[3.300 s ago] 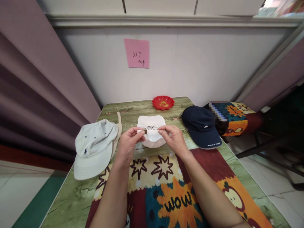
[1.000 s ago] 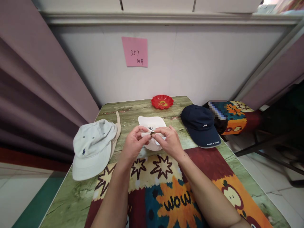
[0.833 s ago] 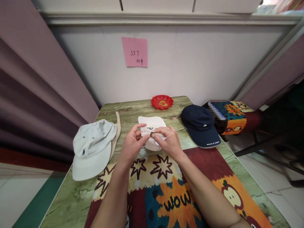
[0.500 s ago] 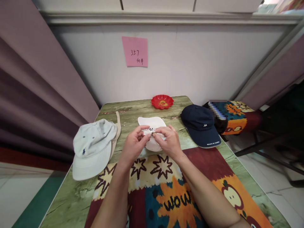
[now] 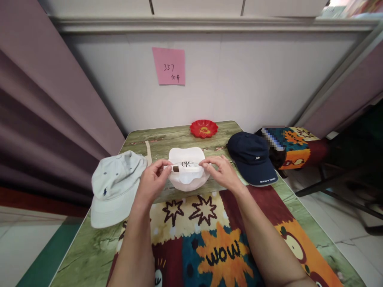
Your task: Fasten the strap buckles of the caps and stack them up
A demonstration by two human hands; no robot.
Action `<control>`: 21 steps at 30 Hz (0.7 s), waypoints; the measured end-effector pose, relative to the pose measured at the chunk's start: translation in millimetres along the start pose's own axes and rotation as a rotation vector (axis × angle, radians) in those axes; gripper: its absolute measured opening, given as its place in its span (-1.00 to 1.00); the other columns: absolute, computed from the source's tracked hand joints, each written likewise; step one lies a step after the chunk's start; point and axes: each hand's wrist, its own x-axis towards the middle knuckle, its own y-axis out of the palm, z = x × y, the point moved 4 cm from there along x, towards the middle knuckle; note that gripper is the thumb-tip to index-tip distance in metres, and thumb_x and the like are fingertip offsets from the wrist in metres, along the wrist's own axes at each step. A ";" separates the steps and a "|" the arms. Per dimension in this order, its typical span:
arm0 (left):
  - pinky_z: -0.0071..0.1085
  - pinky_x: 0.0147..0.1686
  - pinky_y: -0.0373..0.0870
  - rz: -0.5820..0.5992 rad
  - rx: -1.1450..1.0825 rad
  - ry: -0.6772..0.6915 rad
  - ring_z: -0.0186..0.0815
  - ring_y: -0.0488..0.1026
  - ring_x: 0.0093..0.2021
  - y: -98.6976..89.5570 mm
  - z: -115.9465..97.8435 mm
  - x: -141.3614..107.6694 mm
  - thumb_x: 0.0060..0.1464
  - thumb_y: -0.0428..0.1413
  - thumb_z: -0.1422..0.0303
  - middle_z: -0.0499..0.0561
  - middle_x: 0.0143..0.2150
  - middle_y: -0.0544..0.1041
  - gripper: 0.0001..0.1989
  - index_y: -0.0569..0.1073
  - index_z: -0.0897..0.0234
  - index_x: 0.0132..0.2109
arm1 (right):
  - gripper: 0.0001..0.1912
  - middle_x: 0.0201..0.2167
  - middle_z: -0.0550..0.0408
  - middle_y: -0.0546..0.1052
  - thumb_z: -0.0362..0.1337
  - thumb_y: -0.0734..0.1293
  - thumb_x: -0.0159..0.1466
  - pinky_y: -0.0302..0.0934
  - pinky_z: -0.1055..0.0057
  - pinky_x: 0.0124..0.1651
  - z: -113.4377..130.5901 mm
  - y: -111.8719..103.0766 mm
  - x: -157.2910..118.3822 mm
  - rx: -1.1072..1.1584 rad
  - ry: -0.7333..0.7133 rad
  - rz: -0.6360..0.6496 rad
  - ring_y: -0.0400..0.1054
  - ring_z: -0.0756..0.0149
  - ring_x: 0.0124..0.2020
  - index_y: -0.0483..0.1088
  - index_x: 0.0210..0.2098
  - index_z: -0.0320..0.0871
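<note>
A white cap (image 5: 187, 181) lies upside down in the middle of the green table (image 5: 176, 139). Its back strap, printed "CK" (image 5: 185, 164) with a small brown buckle near its left end, is stretched flat across the opening. My left hand (image 5: 152, 181) pinches the strap's left end beside the buckle. My right hand (image 5: 220, 171) pinches the strap's right end at the cap's rim. Both hands hover just above the far edge of a colourful "WOW" cloth (image 5: 223, 239).
A pale blue cap (image 5: 115, 187) rests at the left over a beige cap's strap (image 5: 147, 149). A navy cap (image 5: 253, 157) sits at the right, a red dish (image 5: 204, 128) at the back. A stool with a matching cloth (image 5: 295, 145) stands right of the table.
My hands, which met over the buckle at the strap's middle, have drawn apart to its two ends. The strap now lies straight, the "CK" print shows, and the cap has widened.
</note>
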 end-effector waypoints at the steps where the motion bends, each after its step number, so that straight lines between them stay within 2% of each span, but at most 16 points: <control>1: -0.44 -0.41 0.26 -0.041 0.050 0.038 -0.37 0.29 -0.42 -3.0 -3.2 -0.3 0.13 0.10 0.24 -0.03 -0.32 0.42 -0.81 0.52 0.25 -0.24 | -0.74 -0.11 0.08 0.62 -0.12 0.24 0.37 -0.27 -0.07 0.35 -1.8 0.2 0.3 0.007 0.002 0.002 0.43 0.09 0.02 0.56 -0.24 0.00; 4: -0.41 -0.38 0.30 -0.140 0.138 0.120 -0.43 0.27 -0.45 -7.5 -14.9 -3.0 0.13 0.11 0.25 0.04 -0.05 0.42 -0.80 0.56 0.24 -0.20 | -0.71 -0.09 0.07 0.62 -0.12 0.21 0.38 -0.17 -0.01 0.33 -6.1 0.2 1.3 0.033 -0.010 0.025 0.43 0.10 0.02 0.56 -0.20 -0.01; 6: -0.40 -0.40 0.31 -0.118 0.146 0.154 -0.48 0.23 -0.52 -4.5 -21.4 -4.8 0.17 0.08 0.24 0.06 0.10 0.40 -0.78 0.55 0.21 -0.13 | -0.71 -0.09 0.07 0.62 -0.12 0.21 0.37 -0.03 0.06 0.27 -8.2 -1.7 1.9 0.046 -0.026 0.043 0.43 0.11 0.01 0.56 -0.18 -0.02; 8: -0.40 -0.41 0.32 -0.042 0.157 0.198 -0.49 0.22 -0.54 2.1 -26.1 -5.9 0.20 0.05 0.24 0.06 0.15 0.41 -0.76 0.53 0.19 -0.08 | -0.72 -0.09 0.07 0.62 -0.11 0.22 0.37 0.08 0.14 0.19 -9.2 -4.5 1.9 0.051 -0.042 0.057 0.43 0.12 0.01 0.55 -0.17 -0.02; 11: -0.39 -0.38 0.32 0.052 0.192 0.239 -0.43 0.28 -0.49 11.1 -27.7 -5.8 0.23 0.04 0.25 0.05 0.04 0.48 -0.75 0.52 0.21 -0.05 | -0.75 -0.11 0.07 0.61 -0.10 0.27 0.33 0.13 0.20 0.14 -8.2 -6.7 1.0 0.051 -0.070 0.088 0.44 0.14 -0.01 0.55 -0.18 -0.02; 15: -0.39 -0.38 0.28 0.056 0.225 0.213 -0.37 0.31 -0.45 12.3 -20.9 -3.0 0.21 0.06 0.23 -0.01 -0.24 0.43 -0.75 0.53 0.22 -0.08 | -0.79 -0.22 0.10 0.61 -0.08 0.33 0.27 0.14 0.23 0.09 -7.0 -3.7 0.0 0.033 -0.069 0.135 0.45 0.18 -0.15 0.53 -0.29 -0.05; 18: -0.39 -0.38 0.25 0.078 0.187 0.189 -0.34 0.32 -0.40 9.9 -12.8 -1.0 0.22 0.05 0.22 -0.03 -0.30 0.39 -0.77 0.53 0.22 -0.16 | -0.75 -0.27 0.12 0.59 -0.09 0.26 0.32 0.13 0.23 0.07 -8.4 -1.7 1.2 0.030 -0.024 0.083 0.42 0.23 -0.24 0.46 -0.34 -0.09; 21: -0.38 -0.31 0.26 0.117 0.122 0.180 -0.31 0.36 -0.31 8.4 -5.8 1.0 0.23 0.03 0.21 -0.03 -0.29 0.41 -0.77 0.50 0.23 -0.23 | -0.74 -0.26 0.10 0.57 -0.10 0.20 0.35 0.07 0.20 0.14 -7.2 -0.4 2.7 0.027 -0.020 -0.005 0.39 0.22 -0.20 0.40 -0.33 -0.10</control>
